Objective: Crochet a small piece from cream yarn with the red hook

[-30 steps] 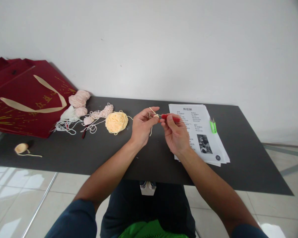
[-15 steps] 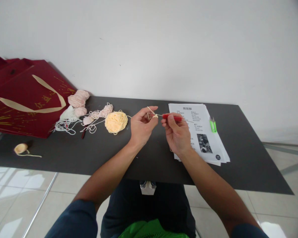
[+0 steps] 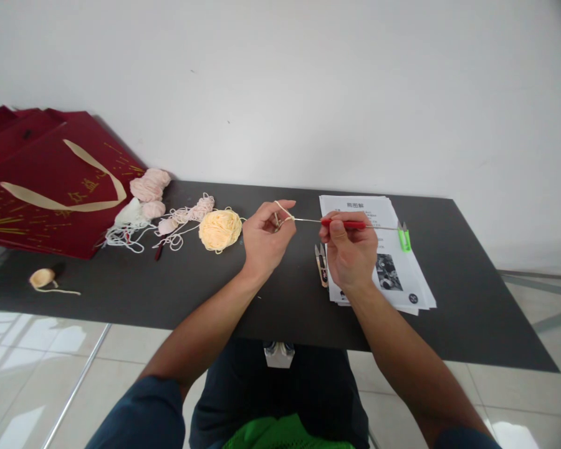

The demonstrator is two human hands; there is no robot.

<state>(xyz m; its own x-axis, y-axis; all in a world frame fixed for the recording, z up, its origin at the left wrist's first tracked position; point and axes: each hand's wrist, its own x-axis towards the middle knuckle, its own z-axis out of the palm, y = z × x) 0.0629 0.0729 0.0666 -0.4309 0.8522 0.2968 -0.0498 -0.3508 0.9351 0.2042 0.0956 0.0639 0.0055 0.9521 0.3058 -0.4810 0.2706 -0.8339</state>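
Observation:
My left hand (image 3: 270, 236) is closed in a pinch, with cream yarn (image 3: 285, 211) looped over its raised finger. A strand runs from it toward the pale yellow yarn ball (image 3: 220, 230) on the table. My right hand (image 3: 350, 249) grips the red handle of a crochet hook (image 3: 343, 224). The hook's thin metal shaft points left and reaches the yarn at my left fingertips; its other metal end sticks out to the right. Whatever small stitches sit between the left fingers are mostly hidden.
Printed sheets (image 3: 409, 287) lie under my right hand. Thread snips (image 3: 321, 265) rest by their left edge, green-handled snips (image 3: 404, 238) on their right. Pink yarn (image 3: 149, 185), white yarn (image 3: 128, 221), a small crocheted cup shape (image 3: 42, 278) and a red gift bag (image 3: 51, 181) are leftward.
My right hand has moved right with the crochet hook, so more of its shaft shows between the hands. The thread snips beside the sheets have come into view. My left hand stays nearly in place.

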